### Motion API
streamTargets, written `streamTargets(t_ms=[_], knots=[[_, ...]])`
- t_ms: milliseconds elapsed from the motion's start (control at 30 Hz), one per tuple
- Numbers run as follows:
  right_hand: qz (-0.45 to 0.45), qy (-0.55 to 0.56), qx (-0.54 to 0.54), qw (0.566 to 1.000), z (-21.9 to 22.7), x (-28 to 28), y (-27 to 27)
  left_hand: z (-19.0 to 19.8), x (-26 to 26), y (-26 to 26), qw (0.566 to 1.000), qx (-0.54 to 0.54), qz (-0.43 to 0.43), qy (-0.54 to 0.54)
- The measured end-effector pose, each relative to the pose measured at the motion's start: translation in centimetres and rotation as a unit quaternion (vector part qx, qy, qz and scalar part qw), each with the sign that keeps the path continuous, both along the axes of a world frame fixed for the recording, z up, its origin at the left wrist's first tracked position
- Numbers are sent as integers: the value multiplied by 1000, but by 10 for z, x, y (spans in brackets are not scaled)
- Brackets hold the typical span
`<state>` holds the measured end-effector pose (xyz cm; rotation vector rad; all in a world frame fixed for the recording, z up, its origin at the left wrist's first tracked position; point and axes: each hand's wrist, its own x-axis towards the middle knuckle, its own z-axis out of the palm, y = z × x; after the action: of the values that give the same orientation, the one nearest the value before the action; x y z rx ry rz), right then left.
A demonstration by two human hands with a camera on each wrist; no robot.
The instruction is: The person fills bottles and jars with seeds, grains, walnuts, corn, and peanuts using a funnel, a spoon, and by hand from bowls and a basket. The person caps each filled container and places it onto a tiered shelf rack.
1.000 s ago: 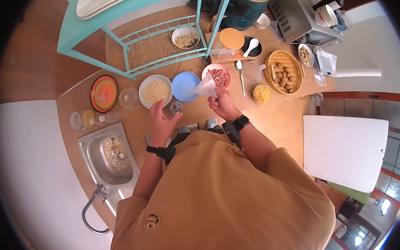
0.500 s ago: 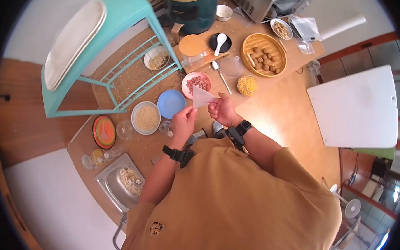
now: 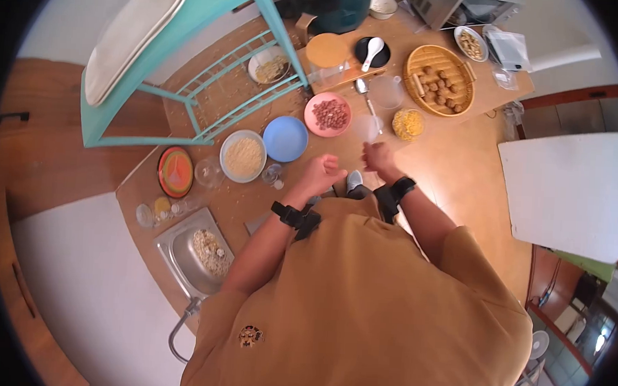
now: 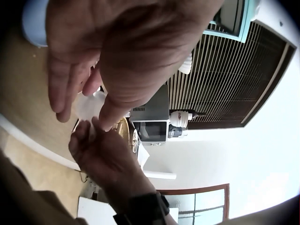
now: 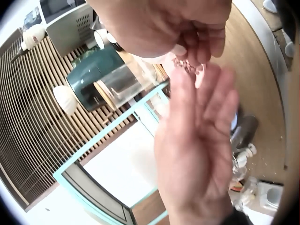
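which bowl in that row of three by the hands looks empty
The blue bowl, in the middle: the pink bowl holds reddish pieces, the pale bowl beige grains.

Your head camera looks steeply down from above, over your shirt (image 3: pixel 360 286), left hand (image 3: pixel 320 175), right hand (image 3: pixel 379 158) and a broad stretch of worktop (image 3: pixel 242 202). Your left wrist camera sits close behind the left hand, which crowds the top of its frame; it faces across the right hand to the microwave (image 4: pixel 153 131), everything tipped sideways. Your right wrist camera, just as close, faces past the left hand towards the teal rack (image 5: pixel 108 131). These 2 wrist views share your 2 hands, microwave and slatted blind (image 4: pixel 211 70); all 3 views include the rack.
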<state>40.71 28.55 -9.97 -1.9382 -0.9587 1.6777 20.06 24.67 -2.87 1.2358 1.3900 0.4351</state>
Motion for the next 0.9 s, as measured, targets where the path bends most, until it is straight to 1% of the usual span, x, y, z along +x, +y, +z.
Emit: streamTargets(t_ms=[33,67,100,133,167,200,233,267,300,333,367,400,433,467,500,533,600,667,700,733,767,800,833,867,900], knots=[[114,-103,30,988,-12,14,9,7,-11,-9,999,15,27,-37],[234,-218,94,943,-21,24,15,15,-23,-18,996,55,56,-44],[344,-323,161,867,-29,31,23,15,-37,-30,996,50,66,-37],[462,-388,157,782,-34,38,33,16,-51,-43,977,106,185,-15],[565,-445,153,678,-33,39,43,16,-65,-54,941,163,297,8],[441,-403,81,797,-18,29,53,13,-81,-64,940,161,300,14],[302,-350,4,887,-5,19,62,9,-96,-73,914,177,360,56],[318,-356,3,879,-6,16,71,8,-104,-79,883,193,418,96],[323,-354,5,877,-7,12,72,7,-107,-83,881,192,422,99],[327,-378,19,866,3,6,76,7,-108,-85,899,157,369,178],[330,-401,33,854,19,-1,81,7,-109,-87,908,119,313,254],[342,-424,33,838,47,-9,78,1,-109,-89,906,117,317,256],[348,-423,34,836,69,-10,76,-10,-109,-89,918,90,281,265],[324,-434,32,840,88,-11,74,-23,-108,-89,928,64,246,273],[300,-445,30,843,98,-14,70,-34,-109,-90,926,63,251,274],[305,-446,34,841,101,-20,64,-47,-109,-91,929,46,260,259],[333,-385,176,842,106,-37,43,-76,-111,-97,931,23,271,245],[403,-233,271,843,109,-72,20,-105,-117,-94,930,61,345,116],[431,-160,327,826,87,-89,12,-108,-118,-92,929,61,345,116],[455,-86,379,801,60,-106,4,-112,-118,-90,931,55,353,76],[465,-55,396,790,48,-125,-1,-113,-117,-89,930,50,361,37],[474,-24,413,777,38,-143,-5,-108,-114,-87,930,51,363,35],[475,-24,415,776,24,-155,-7,-98,-112,-85,930,8,367,-17],[493,-1,415,765,10,-167,-8,-88,-111,-84,926,-34,370,-69],[510,22,415,753,-2,-174,-7,-83,-111,-84,925,-32,371,-68]])
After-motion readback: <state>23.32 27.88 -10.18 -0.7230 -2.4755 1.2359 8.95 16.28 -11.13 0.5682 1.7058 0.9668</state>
